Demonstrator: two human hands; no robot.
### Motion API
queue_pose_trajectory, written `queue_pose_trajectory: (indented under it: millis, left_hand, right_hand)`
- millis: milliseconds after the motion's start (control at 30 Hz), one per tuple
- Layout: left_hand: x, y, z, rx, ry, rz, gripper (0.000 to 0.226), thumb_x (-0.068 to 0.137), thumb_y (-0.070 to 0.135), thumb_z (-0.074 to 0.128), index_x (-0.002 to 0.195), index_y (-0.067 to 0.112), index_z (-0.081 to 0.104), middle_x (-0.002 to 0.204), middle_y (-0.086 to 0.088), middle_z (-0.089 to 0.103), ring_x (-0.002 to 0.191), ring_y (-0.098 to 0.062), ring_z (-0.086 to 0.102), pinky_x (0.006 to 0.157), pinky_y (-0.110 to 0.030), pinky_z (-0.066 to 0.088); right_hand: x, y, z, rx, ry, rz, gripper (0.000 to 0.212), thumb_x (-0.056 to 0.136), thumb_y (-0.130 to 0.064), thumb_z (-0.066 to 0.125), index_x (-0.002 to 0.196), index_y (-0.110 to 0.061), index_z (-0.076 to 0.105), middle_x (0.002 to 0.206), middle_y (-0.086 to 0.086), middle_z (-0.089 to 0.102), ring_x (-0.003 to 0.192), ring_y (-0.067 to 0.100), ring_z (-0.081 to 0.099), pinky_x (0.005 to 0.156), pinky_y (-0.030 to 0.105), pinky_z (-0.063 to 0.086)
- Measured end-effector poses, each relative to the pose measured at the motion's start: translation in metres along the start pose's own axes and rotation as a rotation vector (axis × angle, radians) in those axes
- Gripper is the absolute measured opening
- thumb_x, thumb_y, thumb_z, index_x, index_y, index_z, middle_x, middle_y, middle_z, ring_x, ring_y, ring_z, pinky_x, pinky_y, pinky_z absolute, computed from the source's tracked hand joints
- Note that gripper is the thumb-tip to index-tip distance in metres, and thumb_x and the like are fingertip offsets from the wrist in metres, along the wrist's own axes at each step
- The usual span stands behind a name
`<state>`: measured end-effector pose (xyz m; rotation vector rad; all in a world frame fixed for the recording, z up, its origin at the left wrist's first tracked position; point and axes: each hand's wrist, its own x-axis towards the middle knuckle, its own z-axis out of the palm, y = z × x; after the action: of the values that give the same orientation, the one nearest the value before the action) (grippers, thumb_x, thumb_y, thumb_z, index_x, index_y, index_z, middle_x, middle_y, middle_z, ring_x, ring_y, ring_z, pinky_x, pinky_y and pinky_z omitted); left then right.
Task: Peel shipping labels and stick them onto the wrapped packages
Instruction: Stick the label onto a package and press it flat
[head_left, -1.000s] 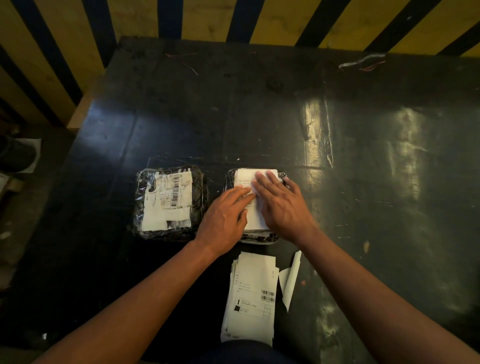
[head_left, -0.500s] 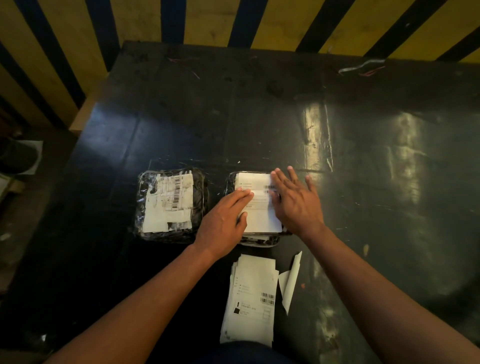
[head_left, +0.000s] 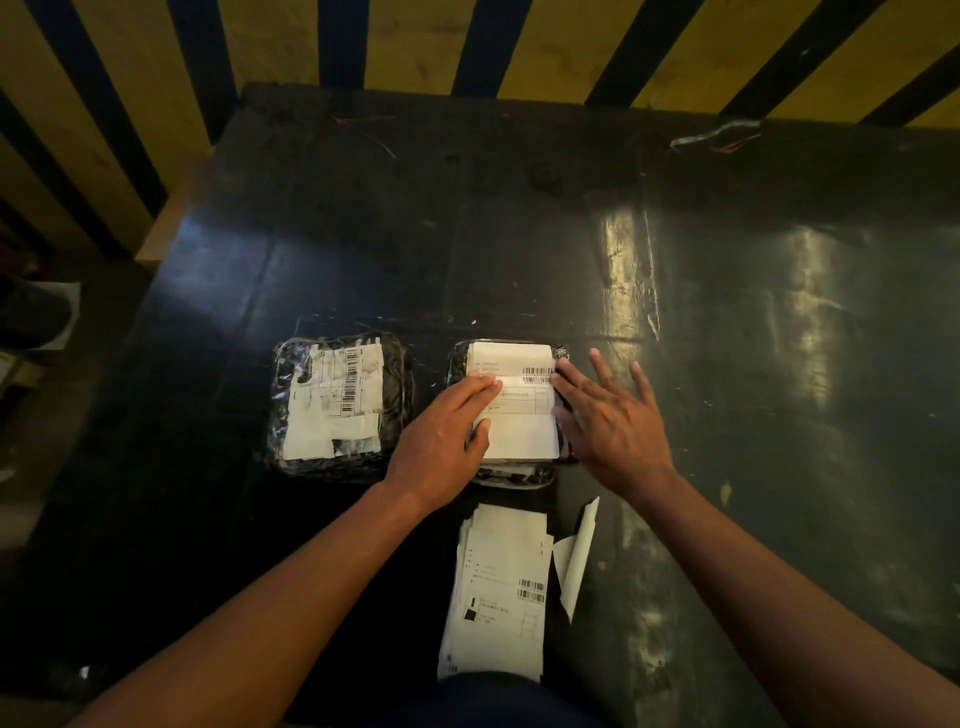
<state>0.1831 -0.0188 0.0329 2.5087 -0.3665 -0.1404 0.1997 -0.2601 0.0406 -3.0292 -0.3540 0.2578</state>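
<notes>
Now smooth outward: the left hand (head_left: 441, 441) lies flat, fingers straight, on the shipping label (head_left: 517, 410) atop the wrapped package (head_left: 511, 470); the right hand (head_left: 610, 421), spread flat, should press its right edge down.

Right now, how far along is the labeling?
Done: left package already carries a label. In hand: a fresh label lies on the right package; left hand presses it flat, right hand rests spread at its right edge. Left: a stack of labels near the table edge; no other packages in view.
</notes>
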Motion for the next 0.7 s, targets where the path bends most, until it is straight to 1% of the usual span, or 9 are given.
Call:
queue_pose_trajectory:
  millis: [100,133,200,267,367,500,600,633,700]
  left_hand:
    - [0.001,0.0,0.001,-0.013,0.016,-0.003,0.051,0.105,0.022,0.053,0.155,0.022,0.045,0.161,0.007,0.04,0.15,-0.006,0.032,0.119,-0.022,0.027]
    - [0.001,0.0,0.002,-0.012,0.018,0.001,0.05,0.105,0.021,0.053,0.155,0.022,0.045,0.161,0.007,0.04,0.15,-0.006,0.032,0.119,-0.021,0.026]
    - [0.0,0.0,0.002,-0.005,0.02,0.007,0.051,0.105,0.021,0.053,0.155,0.022,0.045,0.162,0.007,0.04,0.151,-0.005,0.031,0.119,-0.019,0.023]
    - [-0.001,-0.001,0.001,-0.004,0.017,0.011,0.051,0.105,0.022,0.053,0.155,0.022,0.045,0.162,0.007,0.039,0.151,-0.004,0.03,0.119,-0.018,0.024]
    - [-0.001,-0.003,0.0,-0.006,0.004,0.02,0.051,0.105,0.024,0.053,0.155,0.024,0.044,0.163,0.009,0.038,0.151,-0.004,0.03,0.119,-0.021,0.027]
    - [-0.001,-0.001,0.001,-0.003,0.012,0.008,0.051,0.105,0.024,0.053,0.156,0.025,0.043,0.163,0.01,0.037,0.15,-0.004,0.03,0.119,-0.022,0.028]
    - [-0.002,0.0,0.004,-0.005,0.026,0.001,0.051,0.105,0.023,0.052,0.156,0.023,0.043,0.163,0.009,0.037,0.151,-0.005,0.029,0.12,-0.023,0.027]
    - [-0.002,0.0,0.004,-0.011,0.028,0.001,0.051,0.105,0.022,0.052,0.156,0.023,0.043,0.163,0.008,0.038,0.151,-0.005,0.029,0.12,-0.024,0.027]
    - [-0.002,-0.001,0.005,-0.011,0.024,0.019,0.052,0.105,0.023,0.053,0.156,0.021,0.043,0.163,0.007,0.037,0.152,-0.006,0.029,0.121,-0.025,0.029]
  right_hand:
    - [0.003,-0.019,0.001,0.019,0.039,-0.058,0.055,0.104,-0.033,0.042,0.158,-0.024,0.035,0.166,-0.005,0.029,0.158,0.022,0.015,0.127,0.055,0.011]
    - [0.002,-0.028,0.003,0.033,0.035,-0.108,0.057,0.102,-0.03,0.041,0.159,-0.024,0.034,0.166,-0.003,0.029,0.158,0.022,0.016,0.127,0.055,0.013]
    - [-0.001,-0.043,0.009,0.059,0.001,-0.191,0.061,0.1,-0.033,0.025,0.16,-0.023,0.029,0.167,-0.002,0.028,0.157,0.021,0.017,0.127,0.055,0.016]
    - [-0.008,-0.045,0.012,0.062,-0.026,-0.214,0.065,0.099,-0.037,0.015,0.161,-0.024,0.023,0.168,-0.003,0.024,0.157,0.018,0.014,0.127,0.055,0.012]
    - [-0.024,-0.026,0.013,0.023,0.003,-0.18,0.059,0.102,-0.041,0.02,0.16,-0.03,0.027,0.166,-0.009,0.024,0.157,0.017,0.015,0.127,0.059,0.006]
    - [-0.044,-0.003,0.011,0.038,0.038,-0.086,0.057,0.102,-0.047,0.025,0.152,-0.03,0.045,0.161,-0.011,0.037,0.156,0.019,0.022,0.126,0.06,0.014]
    - [-0.04,-0.01,0.01,0.065,0.078,-0.095,0.058,0.1,-0.046,0.031,0.148,-0.022,0.053,0.158,-0.003,0.044,0.155,0.02,0.026,0.127,0.054,0.019]
    - [-0.038,-0.016,0.01,0.075,0.089,-0.115,0.057,0.1,-0.044,0.034,0.149,-0.021,0.051,0.159,-0.001,0.043,0.155,0.02,0.026,0.127,0.051,0.02]
    - [-0.033,-0.033,0.015,0.096,0.077,-0.181,0.059,0.102,-0.041,0.037,0.157,-0.021,0.039,0.164,0.0,0.035,0.156,0.018,0.021,0.128,0.048,0.019]
